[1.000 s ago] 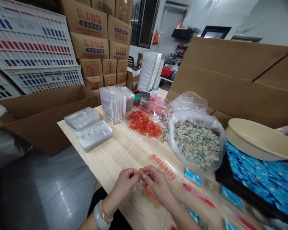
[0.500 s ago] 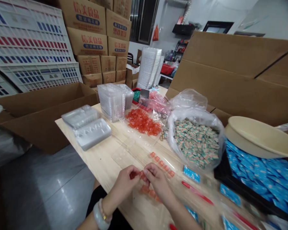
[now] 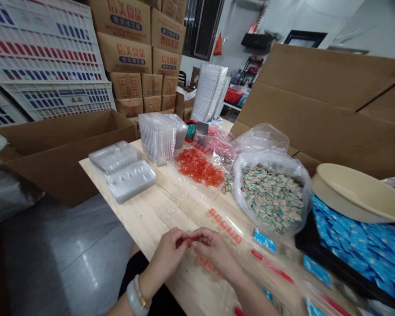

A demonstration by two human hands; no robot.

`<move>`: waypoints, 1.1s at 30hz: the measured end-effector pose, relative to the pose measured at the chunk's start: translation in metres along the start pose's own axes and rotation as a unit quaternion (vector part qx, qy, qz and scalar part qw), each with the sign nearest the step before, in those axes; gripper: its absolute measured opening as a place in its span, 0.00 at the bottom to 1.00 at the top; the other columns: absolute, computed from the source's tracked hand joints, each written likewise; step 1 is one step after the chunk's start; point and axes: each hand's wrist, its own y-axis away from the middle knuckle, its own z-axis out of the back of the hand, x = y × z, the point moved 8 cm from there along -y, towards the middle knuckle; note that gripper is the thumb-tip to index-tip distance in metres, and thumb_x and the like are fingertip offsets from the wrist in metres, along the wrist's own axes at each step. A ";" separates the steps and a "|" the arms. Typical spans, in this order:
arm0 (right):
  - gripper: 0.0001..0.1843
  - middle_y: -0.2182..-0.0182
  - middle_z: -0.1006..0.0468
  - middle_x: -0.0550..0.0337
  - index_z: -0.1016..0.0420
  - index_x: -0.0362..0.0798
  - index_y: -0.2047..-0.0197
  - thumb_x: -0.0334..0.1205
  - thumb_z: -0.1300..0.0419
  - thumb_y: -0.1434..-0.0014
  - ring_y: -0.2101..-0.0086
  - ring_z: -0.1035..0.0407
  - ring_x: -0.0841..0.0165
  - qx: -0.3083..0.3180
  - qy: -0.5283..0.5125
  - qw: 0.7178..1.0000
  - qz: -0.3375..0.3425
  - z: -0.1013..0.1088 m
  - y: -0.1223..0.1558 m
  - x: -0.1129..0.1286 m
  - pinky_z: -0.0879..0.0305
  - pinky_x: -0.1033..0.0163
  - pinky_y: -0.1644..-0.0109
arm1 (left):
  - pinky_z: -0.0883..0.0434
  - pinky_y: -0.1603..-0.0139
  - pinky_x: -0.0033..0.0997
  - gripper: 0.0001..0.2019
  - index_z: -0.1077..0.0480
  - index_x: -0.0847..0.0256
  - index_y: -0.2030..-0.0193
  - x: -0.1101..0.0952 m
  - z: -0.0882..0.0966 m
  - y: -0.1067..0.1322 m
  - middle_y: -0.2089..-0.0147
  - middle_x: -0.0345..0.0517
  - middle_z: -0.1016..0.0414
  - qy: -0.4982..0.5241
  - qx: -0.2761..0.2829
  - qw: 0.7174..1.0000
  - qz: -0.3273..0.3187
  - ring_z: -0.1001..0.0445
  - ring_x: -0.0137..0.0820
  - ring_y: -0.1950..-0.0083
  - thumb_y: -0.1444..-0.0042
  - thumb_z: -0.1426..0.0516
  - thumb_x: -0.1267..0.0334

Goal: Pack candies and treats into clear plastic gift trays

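My left hand (image 3: 167, 259) and my right hand (image 3: 213, 254) meet above the wooden table, pinching a small red-orange wrapped candy (image 3: 191, 240) between their fingertips. Just beyond my right hand, several orange candies sit in a row in a clear plastic blister tray (image 3: 224, 226). More orange pieces (image 3: 206, 263) lie under the clear plastic below my hands, blurred. A heap of red-orange candies (image 3: 199, 166) rests on a clear bag farther up the table. To the right stands an open plastic bag of striped wrapped candies (image 3: 271, 197).
Stacked clear plastic trays (image 3: 157, 138) stand at the table's far end. A black tray of blue packets (image 3: 358, 254) lies at the right under a beige basin (image 3: 362, 191). Open cardboard boxes (image 3: 69, 149) flank the wooden table (image 3: 145, 215), whose left edge drops to a grey floor.
My hands have drawn slightly closer around the candy, and its wrapper now looks pinched between both sets of fingertips. The view has shifted a little as my head moved.
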 end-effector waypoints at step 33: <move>0.07 0.67 0.29 0.52 0.29 0.45 0.67 0.31 0.48 0.46 0.64 0.36 0.61 0.014 0.637 0.766 0.090 -0.039 -0.006 -0.004 0.42 0.58 0.64 | 0.35 0.72 0.28 0.17 0.30 0.66 0.61 0.060 0.007 0.021 0.73 0.43 0.28 0.183 -0.026 0.976 0.117 0.34 0.27 0.75 0.55 0.45 0.57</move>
